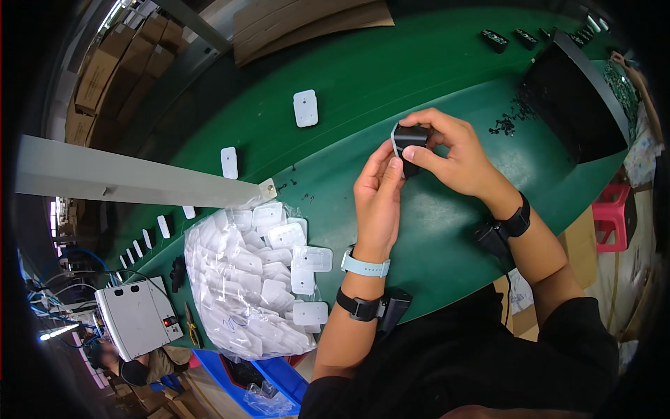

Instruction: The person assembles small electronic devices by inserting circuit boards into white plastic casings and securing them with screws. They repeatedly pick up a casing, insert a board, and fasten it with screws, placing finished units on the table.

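Observation:
Above the green table, both my hands meet on a black casing [414, 135] with a white plate [396, 142] along its left side. My left hand [379, 195] has its fingers and thumb closed on the lower left of it. From the right, my right hand [457, 155] pinches the casing, thumb in front and fingers over the top. Fingers hide part of the casing, so I cannot tell whether the plate is fully seated. Nearest on the left is a clear bag [222, 283] of white plates, with several loose plates [310, 313] at its mouth.
A green belt [363, 70] behind the table carries white plates [305, 108] and black units [494, 40]. Small black parts [511, 117] lie beside a black bin [569, 105]. A metal beam [139, 171] juts in from the left, near pliers [192, 327] and a white machine [136, 318].

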The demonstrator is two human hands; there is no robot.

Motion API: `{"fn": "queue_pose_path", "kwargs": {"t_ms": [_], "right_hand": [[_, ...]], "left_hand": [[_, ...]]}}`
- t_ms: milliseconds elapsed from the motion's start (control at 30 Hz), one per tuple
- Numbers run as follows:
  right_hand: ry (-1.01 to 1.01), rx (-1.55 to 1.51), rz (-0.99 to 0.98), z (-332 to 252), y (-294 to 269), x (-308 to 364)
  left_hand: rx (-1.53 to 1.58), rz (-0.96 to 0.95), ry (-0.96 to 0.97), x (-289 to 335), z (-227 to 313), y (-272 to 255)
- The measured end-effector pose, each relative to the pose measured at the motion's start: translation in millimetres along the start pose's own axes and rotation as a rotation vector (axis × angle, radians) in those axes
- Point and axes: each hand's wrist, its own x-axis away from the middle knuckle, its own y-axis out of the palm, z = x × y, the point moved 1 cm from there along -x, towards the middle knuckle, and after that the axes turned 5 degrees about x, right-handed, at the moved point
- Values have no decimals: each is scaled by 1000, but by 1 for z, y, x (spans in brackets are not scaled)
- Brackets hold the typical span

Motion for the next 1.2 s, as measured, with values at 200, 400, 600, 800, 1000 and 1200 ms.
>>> {"fn": "queue_pose_path", "kwargs": {"t_ms": [200, 400, 600, 800, 1000, 1200], "right_hand": [[-22, -75, -28, 1, -1, 1], [44, -204, -150, 1, -4, -2], [198, -317, -169, 7, 9, -2], [169, -157, -235, 36, 46, -59], [-21, 479, -176, 92, 34, -149], [-354, 731, -25, 36, 44, -155]], "left_hand": [[-48, -20, 46, 0, -2, -4], [-149, 33, 196, -1, -3, -4], [-800, 250, 728, 2, -3, 2], [-936, 399, 784, 2, -5, -7], [-1026, 353, 631, 5, -7, -3], [-1122, 297, 622, 6, -11, 1]]}}
